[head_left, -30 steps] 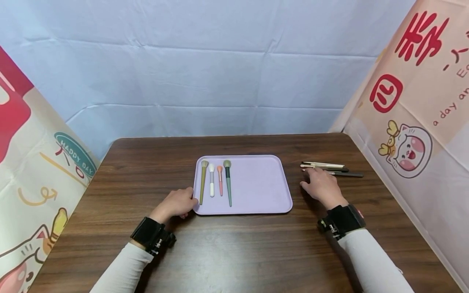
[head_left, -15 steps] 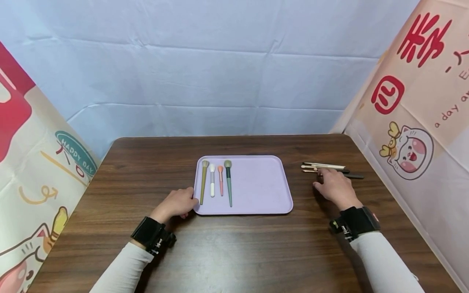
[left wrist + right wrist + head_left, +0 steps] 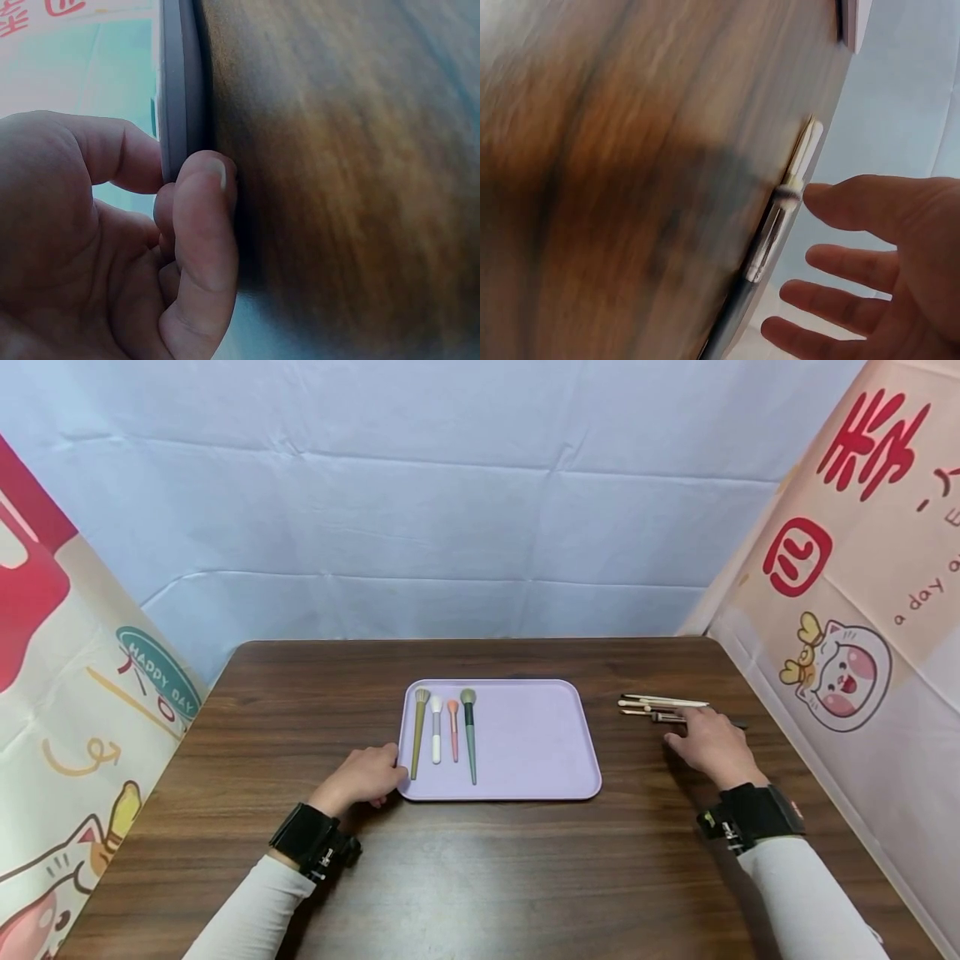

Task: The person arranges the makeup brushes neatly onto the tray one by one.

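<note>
A lavender tray point(image 3: 536, 743) lies mid-table, with an olive-handled brush point(image 3: 417, 743), a white brush point(image 3: 437, 745), a small pink brush point(image 3: 453, 735) and a dark green brush point(image 3: 470, 739) side by side on its left half. My left hand point(image 3: 363, 775) pinches the tray's left front edge; in the left wrist view thumb and fingers close on the rim point(image 3: 174, 97). At the right, my right hand point(image 3: 716, 745) hovers over a small pile of thin brushes point(image 3: 663, 701), fingers spread and partly hiding a dark-handled brush point(image 3: 735, 311) with a metal ferrule.
The brown wooden table point(image 3: 495, 877) ends at a pale blue cloth backdrop point(image 3: 435, 527). Printed cloth panels stand along the left side point(image 3: 45, 760) and the right side point(image 3: 847, 577).
My right hand has moved to the right along the brush pile, uncovering the tips of the brushes there. The left hand has stayed on the tray edge.
</note>
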A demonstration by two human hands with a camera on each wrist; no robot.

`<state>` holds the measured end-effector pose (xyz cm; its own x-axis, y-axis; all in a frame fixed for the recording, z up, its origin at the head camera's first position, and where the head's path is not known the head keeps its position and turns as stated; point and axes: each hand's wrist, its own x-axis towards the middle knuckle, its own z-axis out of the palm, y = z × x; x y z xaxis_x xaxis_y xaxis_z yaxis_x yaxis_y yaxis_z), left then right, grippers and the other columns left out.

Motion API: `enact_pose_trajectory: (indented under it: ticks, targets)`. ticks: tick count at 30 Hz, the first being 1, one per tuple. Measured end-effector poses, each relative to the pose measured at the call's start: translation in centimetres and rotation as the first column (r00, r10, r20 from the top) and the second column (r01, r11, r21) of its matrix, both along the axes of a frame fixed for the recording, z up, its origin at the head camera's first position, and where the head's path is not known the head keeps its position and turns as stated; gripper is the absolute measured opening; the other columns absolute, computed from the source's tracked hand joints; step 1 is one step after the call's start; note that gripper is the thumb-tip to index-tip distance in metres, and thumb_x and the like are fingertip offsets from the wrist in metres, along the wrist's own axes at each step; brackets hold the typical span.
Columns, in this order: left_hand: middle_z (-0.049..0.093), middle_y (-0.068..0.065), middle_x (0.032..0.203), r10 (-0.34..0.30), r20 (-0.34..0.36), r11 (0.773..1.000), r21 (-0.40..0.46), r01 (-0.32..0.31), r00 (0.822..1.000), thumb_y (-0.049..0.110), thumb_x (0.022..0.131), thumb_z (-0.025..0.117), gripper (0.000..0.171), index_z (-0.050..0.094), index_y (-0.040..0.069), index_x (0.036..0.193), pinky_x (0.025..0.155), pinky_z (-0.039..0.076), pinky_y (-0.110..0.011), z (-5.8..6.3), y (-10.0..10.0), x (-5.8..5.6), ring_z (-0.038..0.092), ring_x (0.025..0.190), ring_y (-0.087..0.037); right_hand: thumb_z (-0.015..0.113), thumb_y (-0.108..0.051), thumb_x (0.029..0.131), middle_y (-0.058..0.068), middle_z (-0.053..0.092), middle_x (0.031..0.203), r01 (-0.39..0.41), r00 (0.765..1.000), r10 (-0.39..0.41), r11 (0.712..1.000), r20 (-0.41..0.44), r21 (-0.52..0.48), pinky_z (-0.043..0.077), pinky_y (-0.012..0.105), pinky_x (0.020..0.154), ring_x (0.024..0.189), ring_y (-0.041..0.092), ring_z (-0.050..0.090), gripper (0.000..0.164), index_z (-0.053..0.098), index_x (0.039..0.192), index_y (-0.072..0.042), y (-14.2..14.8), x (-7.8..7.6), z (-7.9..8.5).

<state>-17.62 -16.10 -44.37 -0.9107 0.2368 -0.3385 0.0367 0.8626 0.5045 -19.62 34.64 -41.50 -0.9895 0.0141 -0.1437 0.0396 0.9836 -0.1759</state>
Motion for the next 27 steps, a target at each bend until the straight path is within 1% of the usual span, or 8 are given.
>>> enact_pose_trajectory:
  ticks: [8,14,27]
  targets:
    - [0.062,-0.006,0.069,-0.003,-0.005,1.000,0.004,0.003,1.000,0.021,0.096,0.055,0.024,0.061,0.002,0.110,0.051,0.050,-0.031,-0.2,-0.1,0.0,0.062,0.052,-0.018,0.061,-0.024,0.098,0.043,0.042,0.135,-0.045,0.998,0.045,0.999,-0.041,0.009,0.037,0.074,0.093,0.120,0.064,0.041,0.058,0.045,0.138,0.013,1.5,0.0,-0.3]
    - [0.062,-0.005,0.070,-0.001,-0.007,1.000,0.002,0.001,1.000,0.021,0.096,0.056,0.024,0.061,0.002,0.110,0.051,0.050,-0.031,-0.2,-0.1,-0.1,0.062,0.052,-0.017,0.062,-0.024,0.097,0.043,0.045,0.130,-0.055,0.996,0.056,0.998,-0.067,0.008,0.038,0.073,0.091,0.116,0.063,0.044,0.055,0.049,0.134,0.014,2.3,-0.1,-0.5]
    - [0.061,-0.006,0.067,0.008,-0.011,1.000,0.003,-0.008,1.000,0.020,0.096,0.055,0.022,0.061,0.003,0.108,0.049,0.051,-0.031,-0.3,0.0,-0.1,0.061,0.051,-0.018,0.061,-0.025,0.098,0.045,0.042,0.133,-0.058,0.998,0.058,0.998,-0.018,0.004,0.036,0.075,0.094,0.120,0.063,0.041,0.059,0.044,0.137,0.016,3.5,-0.5,-0.4]
